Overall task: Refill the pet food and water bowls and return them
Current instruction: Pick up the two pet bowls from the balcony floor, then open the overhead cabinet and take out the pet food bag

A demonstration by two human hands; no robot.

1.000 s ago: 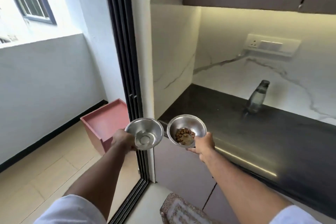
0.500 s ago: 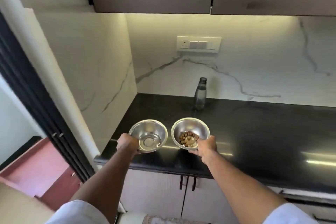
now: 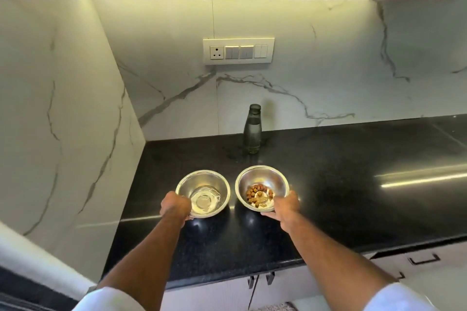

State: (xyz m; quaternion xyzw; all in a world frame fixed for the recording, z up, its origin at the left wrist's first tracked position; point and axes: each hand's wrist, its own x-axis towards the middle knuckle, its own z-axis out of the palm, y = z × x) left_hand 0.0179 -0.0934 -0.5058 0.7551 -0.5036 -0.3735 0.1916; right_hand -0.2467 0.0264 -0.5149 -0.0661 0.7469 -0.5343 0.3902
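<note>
Two steel bowls held out over the near-left part of the black worktop (image 3: 328,184), one per hand. Left hand (image 3: 175,206) has its grip closed on the near-left rim of the water bowl (image 3: 203,193); a shallow pool of clear water shows in the bottom. Right hand (image 3: 284,206) has its grip closed on the near-right rim of the food bowl (image 3: 262,188), thumb on the rim, fingers underneath; a few brown kibble pieces (image 3: 257,193) lie in a loose ring on the floor of the bowl, far from full. The bowls sit side by side, close but apart, rims roughly level. Cannot tell whether their bases touch the worktop; dark reflections lie directly below them, so they look very low or just landing. A grey water bottle (image 3: 252,132) stands upright at the back against the marble wall, capped, long axis vertical. Key relation: the bottle lies straight beyond the gap between the bowls, slightly toward the food bowl's side, so the right hand is the nearer one. Judgement: both hands are occupied, so the bowls likely need setting down first, then a forward reach for the bottle to top up the water bowl on the left. No food container in view.
</note>
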